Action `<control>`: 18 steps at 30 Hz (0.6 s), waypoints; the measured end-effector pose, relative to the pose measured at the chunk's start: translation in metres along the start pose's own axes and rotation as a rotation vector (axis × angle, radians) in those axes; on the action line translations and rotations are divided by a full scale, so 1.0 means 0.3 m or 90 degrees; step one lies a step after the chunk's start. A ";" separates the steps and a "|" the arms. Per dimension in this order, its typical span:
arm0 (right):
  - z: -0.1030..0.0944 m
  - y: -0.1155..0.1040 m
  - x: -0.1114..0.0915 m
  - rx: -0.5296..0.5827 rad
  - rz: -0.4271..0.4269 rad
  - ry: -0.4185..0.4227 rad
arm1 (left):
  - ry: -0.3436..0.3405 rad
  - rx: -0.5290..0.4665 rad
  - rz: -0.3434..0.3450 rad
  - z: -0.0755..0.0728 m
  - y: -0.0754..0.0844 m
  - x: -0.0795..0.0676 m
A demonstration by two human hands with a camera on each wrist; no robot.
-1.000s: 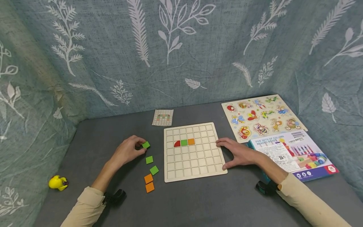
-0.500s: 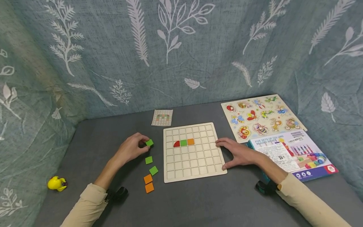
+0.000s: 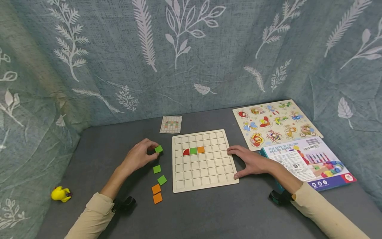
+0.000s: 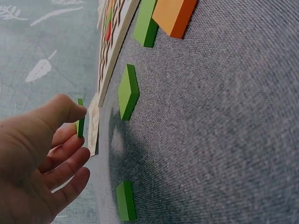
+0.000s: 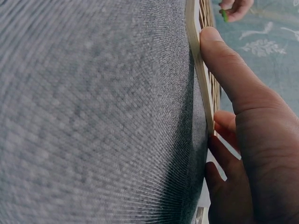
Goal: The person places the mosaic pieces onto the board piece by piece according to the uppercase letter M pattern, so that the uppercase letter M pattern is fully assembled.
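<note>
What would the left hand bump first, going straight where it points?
Probably the grid board, just past the left hand and its green tile, though they look lifted and might pass above.

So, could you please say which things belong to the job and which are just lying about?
Likely for the job: gridded board, placed pieces, held green tile, loose tiles, pattern card.
Probably lying about: yellow toy, insect puzzle, bead box.
</note>
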State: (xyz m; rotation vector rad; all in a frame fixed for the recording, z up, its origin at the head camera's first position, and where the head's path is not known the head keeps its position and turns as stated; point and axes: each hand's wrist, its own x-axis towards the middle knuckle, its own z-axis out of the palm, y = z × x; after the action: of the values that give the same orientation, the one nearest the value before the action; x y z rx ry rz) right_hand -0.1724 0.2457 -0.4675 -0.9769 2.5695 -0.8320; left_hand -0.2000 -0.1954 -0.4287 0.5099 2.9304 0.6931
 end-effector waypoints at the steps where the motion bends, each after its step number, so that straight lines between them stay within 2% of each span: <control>1: 0.000 0.000 0.000 -0.001 0.000 0.000 | 0.000 0.000 0.001 0.000 0.000 0.001; 18: -0.003 -0.002 0.003 0.001 0.005 -0.004 | -0.012 0.000 0.008 -0.004 0.012 0.024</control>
State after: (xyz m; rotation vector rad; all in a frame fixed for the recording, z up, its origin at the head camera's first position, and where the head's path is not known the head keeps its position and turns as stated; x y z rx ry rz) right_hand -0.1731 0.2451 -0.4666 -0.9667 2.5645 -0.8281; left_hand -0.2058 -0.1905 -0.4260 0.5332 2.9119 0.6871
